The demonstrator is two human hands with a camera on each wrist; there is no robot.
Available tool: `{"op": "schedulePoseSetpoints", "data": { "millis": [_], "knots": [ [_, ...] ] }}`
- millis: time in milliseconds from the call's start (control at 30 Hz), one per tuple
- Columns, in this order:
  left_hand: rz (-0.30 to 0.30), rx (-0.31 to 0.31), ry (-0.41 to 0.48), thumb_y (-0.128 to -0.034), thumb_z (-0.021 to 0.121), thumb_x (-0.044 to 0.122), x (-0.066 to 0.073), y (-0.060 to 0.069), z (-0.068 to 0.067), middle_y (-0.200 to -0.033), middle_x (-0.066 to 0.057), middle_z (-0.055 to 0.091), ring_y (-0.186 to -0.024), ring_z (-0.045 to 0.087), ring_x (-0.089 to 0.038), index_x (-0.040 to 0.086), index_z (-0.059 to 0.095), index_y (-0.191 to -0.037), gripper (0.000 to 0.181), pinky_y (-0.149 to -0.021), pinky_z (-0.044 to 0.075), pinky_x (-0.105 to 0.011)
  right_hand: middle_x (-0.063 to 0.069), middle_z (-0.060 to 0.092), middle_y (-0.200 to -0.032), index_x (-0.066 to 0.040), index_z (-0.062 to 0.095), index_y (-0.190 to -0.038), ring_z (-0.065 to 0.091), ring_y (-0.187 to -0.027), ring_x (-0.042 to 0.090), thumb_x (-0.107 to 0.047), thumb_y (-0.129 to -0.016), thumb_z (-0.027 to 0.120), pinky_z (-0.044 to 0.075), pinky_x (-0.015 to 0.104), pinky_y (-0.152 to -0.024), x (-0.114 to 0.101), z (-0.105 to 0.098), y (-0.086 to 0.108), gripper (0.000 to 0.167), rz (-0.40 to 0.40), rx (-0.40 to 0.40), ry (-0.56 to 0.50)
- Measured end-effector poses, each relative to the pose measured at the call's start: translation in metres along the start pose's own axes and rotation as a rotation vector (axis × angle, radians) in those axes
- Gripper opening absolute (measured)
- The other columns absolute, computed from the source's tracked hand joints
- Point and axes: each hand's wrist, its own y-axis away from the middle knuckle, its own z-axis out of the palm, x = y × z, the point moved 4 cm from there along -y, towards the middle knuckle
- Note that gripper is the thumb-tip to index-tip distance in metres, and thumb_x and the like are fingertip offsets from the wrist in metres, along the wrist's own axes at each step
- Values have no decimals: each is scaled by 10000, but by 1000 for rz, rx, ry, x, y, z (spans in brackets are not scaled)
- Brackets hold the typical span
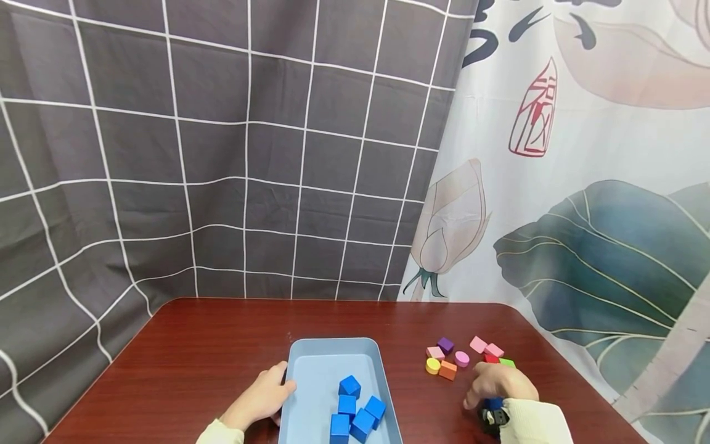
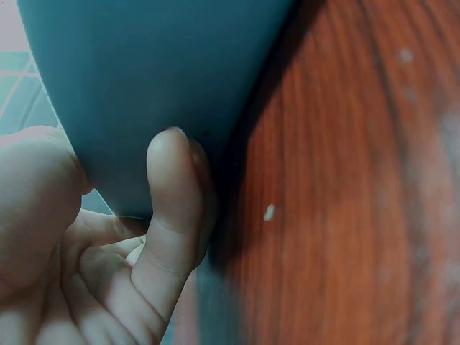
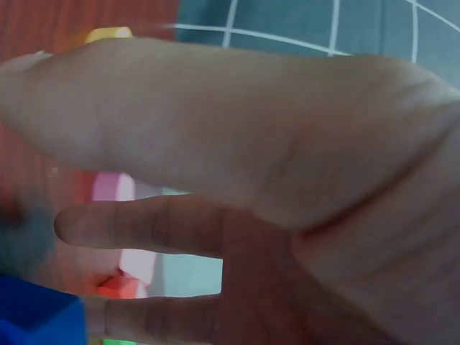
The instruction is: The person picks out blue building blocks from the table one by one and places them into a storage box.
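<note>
A light blue tray point(image 1: 310, 394) stands near the table's front edge with several blue blocks point(image 1: 347, 405) inside. My left hand point(image 1: 261, 394) grips its left side; in the left wrist view the thumb and fingers point(image 2: 172, 194) pinch the tray wall point(image 2: 144, 93). My right hand point(image 1: 501, 381) hovers low over the table at the right, fingers stretched and thumb apart. A blue block point(image 3: 39, 313) lies by its fingertips in the right wrist view; whether they touch is unclear. In the head view this block point(image 1: 492, 404) is partly hidden below the wrist.
Beyond the right hand lie a purple block point(image 1: 445, 345), pink pieces point(image 1: 478, 345), a yellow cylinder point(image 1: 433, 366), an orange block point(image 1: 447, 370), a red block point(image 1: 491, 358) and a green block point(image 1: 507, 362). Curtains hang behind the brown table point(image 1: 222, 333).
</note>
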Motion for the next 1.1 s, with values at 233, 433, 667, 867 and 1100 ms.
{"op": "schedulePoseSetpoints", "data": {
  "millis": [233, 433, 667, 867, 1100],
  "knots": [
    [5, 9, 3, -878, 455, 96, 0, 2, 0, -685, -101, 562, -344, 543, -165, -69, 475, -1020, 218, -335, 481, -318, 167, 553, -902, -4, 564, -1046, 517, -802, 302, -209, -649, 787, 497, 546, -705, 2, 6, -5, 499, 10, -5, 14],
    [3, 11, -2, -875, 450, 96, 0, 2, 0, -686, -99, 567, -341, 541, -161, -80, 471, -1039, 241, -339, 482, -315, 191, 559, -941, -24, 549, -1105, 519, -803, 309, -148, -653, 780, 504, 567, -698, -3, 11, -8, 522, 15, -46, 26],
    [-2, -1, 2, -879, 445, 96, 1, 1, 0, -684, -98, 570, -344, 546, -165, -84, 465, -1046, 246, -343, 486, -317, 137, 583, -893, -27, 575, -1030, 539, -777, 288, -54, -657, 756, 521, 540, -683, -11, 19, -13, 415, -62, -65, 50],
    [-4, 0, 2, -881, 444, 96, 0, 0, 1, -700, -98, 572, -349, 545, -159, -76, 472, -1039, 236, -346, 487, -315, 91, 579, -856, -16, 595, -951, 528, -759, 267, 40, -662, 682, 513, 518, -709, -18, 28, -15, 307, -155, -125, 10],
    [-1, 7, 7, -878, 448, 89, 0, -1, 1, -695, -95, 572, -346, 544, -160, -83, 468, -1056, 248, -342, 486, -320, 94, 552, -845, -7, 559, -913, 511, -743, 256, 23, -638, 618, 504, 431, -670, -21, 31, -17, 283, -157, -81, 3]
  ]
}}
